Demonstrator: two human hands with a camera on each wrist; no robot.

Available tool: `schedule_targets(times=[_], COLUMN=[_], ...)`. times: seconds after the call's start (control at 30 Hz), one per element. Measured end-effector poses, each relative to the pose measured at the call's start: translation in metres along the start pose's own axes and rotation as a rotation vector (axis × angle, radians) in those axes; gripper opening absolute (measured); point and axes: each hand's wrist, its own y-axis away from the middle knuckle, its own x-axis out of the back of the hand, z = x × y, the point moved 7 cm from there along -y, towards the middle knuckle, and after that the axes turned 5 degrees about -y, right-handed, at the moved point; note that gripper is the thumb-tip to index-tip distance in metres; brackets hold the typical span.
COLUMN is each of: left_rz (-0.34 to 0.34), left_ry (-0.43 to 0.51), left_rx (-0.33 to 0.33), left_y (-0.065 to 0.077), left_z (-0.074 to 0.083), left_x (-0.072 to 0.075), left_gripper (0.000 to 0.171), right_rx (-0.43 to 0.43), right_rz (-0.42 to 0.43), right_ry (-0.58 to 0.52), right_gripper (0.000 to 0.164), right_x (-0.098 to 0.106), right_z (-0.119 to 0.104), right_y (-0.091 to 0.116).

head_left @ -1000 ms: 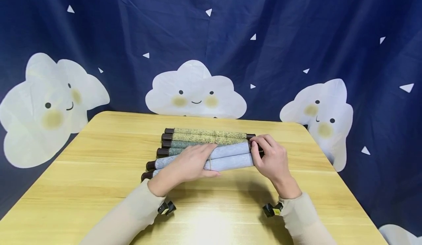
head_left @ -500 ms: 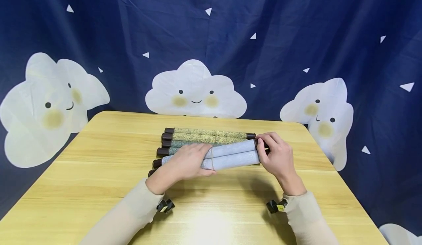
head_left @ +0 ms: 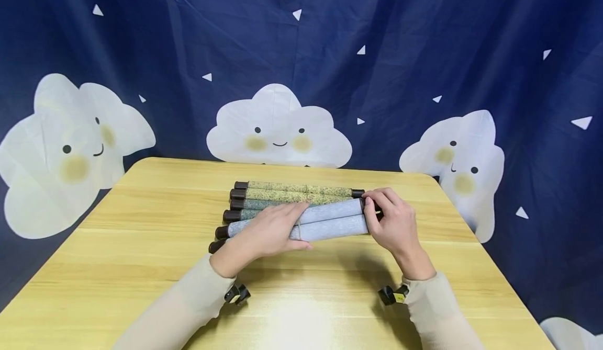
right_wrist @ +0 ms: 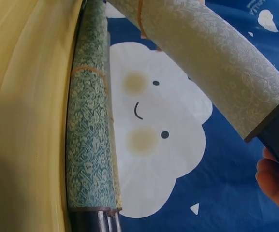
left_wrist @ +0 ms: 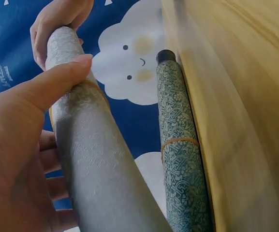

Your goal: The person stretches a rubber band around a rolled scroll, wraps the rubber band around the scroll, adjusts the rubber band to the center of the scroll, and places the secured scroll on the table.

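Note:
Two rolled pale blue scrolls (head_left: 332, 222) lie side by side in the person's hands, raised and tilted with their right ends higher. A thin band (left_wrist: 98, 89) goes round them. The left hand (head_left: 268, 232) grips the pair around the middle, thumb along the near side. At the right end, the right hand (head_left: 393, 224) holds the dark end caps, which its fingers partly hide. Behind lie two green patterned scrolls (right_wrist: 88, 145), partly covered in the head view. Two yellow patterned scrolls (head_left: 278, 196) lie farther back.
The scrolls are over a light wooden table (head_left: 141, 245) with rounded far corners. A dark blue curtain (head_left: 301, 46) with white clouds hangs behind it. Small black devices are strapped at both wrists, close over the tabletop.
Both hands and the pale blue scrolls shifted right, then slightly back left. The green and yellow scrolls stayed in place.

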Motion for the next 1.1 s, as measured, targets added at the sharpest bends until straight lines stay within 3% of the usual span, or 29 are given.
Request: schedule_targets(times=[0.23,0.47,0.7,1.1], left_rz=[0.007,-0.029,-0.019,0.014], left_ry=[-0.046,-0.048,0.034,0.000], left_rx=[0.007,0.030,0.041,0.005], left_y=[0.001,0.002,0.002,0.000], left_z=[-0.003,-0.008,-0.005,-0.007], left_x=[0.003,-0.002,-0.006,-0.003], left_gripper=[0.089,0.086,0.107,0.091], right_rx=[-0.023,-0.040,-0.007,-0.026], right_rz=[-0.007,-0.021,-0.003,-0.027], right_ry=[0.012,0.011,-0.010,0.008], right_gripper=[0.029,0.027,0.027,0.026], right_x=[0.003,0.006,0.006,0.007], right_z=[0.011,0.015,0.006,0.011], right_y=[0.001,0.001,-0.004,-0.001])
